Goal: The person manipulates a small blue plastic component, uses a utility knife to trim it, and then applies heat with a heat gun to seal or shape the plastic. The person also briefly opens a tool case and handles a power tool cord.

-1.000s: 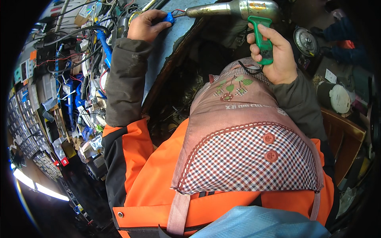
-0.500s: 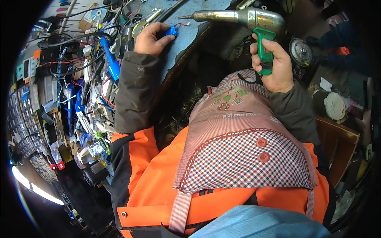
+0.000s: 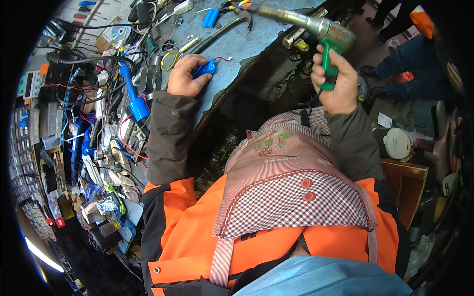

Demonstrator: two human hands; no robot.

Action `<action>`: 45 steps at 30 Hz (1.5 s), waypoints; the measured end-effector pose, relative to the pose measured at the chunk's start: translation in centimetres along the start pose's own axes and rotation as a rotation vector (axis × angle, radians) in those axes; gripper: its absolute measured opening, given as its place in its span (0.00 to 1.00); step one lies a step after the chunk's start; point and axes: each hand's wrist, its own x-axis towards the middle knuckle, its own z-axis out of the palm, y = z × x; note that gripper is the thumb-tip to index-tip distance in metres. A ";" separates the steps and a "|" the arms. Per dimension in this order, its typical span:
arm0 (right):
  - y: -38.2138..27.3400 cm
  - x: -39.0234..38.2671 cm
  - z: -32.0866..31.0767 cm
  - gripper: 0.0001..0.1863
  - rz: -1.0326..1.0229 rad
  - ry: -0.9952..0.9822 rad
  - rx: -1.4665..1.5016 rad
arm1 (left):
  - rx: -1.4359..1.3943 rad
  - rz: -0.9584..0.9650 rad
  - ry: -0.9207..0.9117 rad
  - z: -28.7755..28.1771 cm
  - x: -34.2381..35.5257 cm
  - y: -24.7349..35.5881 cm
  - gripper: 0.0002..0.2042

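Note:
My left hand (image 3: 187,74) rests on the light blue worktop (image 3: 232,49), its fingers closed on a small blue wrapped pack (image 3: 207,69) with thin wires and a white connector. My right hand (image 3: 335,81) grips the green handle (image 3: 327,59) of a metal heat gun (image 3: 306,23), raised at the worktop's right edge with its barrel pointing up-left. Beside my left hand lie a yellow-rimmed magnifier (image 3: 170,60) and a curved dark hose or bar (image 3: 222,32). Another blue pack (image 3: 211,18) lies farther back.
Tangled cables, blue tools (image 3: 136,101) and parts crowd the left side, beside small-drawer organisers (image 3: 29,167). People's legs (image 3: 410,64) show at upper right, over the floor. A wooden box (image 3: 405,187), a round white container (image 3: 397,143) and clutter stand at my right.
The heat gun's tip has swung up and away from the pack in my left hand, which has come down slightly. The view has shifted, showing more worktop and more of the people at upper right.

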 end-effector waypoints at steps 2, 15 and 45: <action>-0.7 3.2 0.4 0.16 -0.018 -0.036 0.048 | 0.032 0.050 0.058 0.4 -0.7 -1.1 0.17; -4.3 24.2 2.6 0.08 -0.148 0.059 -0.181 | 0.133 0.132 0.061 0.2 -1.3 -1.2 0.23; 14.7 7.5 10.7 0.18 -0.071 -0.545 -0.885 | -1.020 -0.246 0.145 -0.5 -1.5 -0.7 0.15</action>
